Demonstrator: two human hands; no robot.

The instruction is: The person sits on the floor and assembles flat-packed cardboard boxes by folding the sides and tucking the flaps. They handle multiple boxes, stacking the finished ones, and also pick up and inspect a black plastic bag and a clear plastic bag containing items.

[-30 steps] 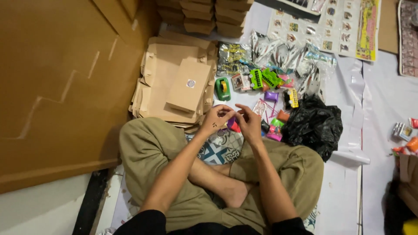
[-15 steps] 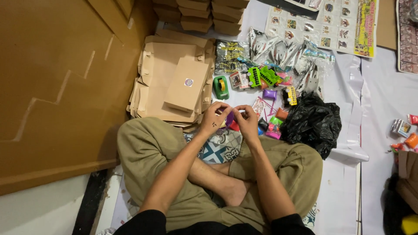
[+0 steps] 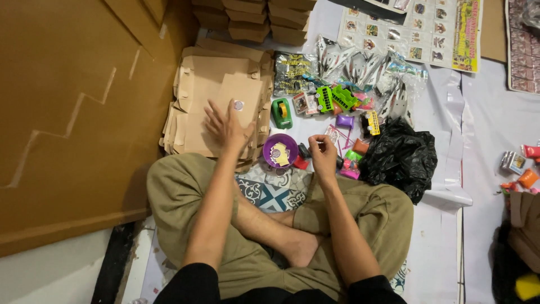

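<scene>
A person sits cross-legged on the floor with one hand on a pile of cardboard and the other hand pinching something tiny.

At the left, the left hand (image 3: 228, 125) lies flat on the top flat box (image 3: 222, 110) of the cardboard pile, fingers spread apart and holding nothing. A small round sticker (image 3: 238, 105) sits on that box just past the fingertips, a little to the right. The box's long side runs away from the person. Next comes a purple bowl (image 3: 280, 150) on the floor, between the two hands, with little stickers inside. The right hand (image 3: 323, 153) is just right of the bowl, fingers pressed together on something too small to tell. The left hand is much nearer the box. Farther right lie small bright toys (image 3: 337, 100) and a black bag (image 3: 400, 157).
</scene>
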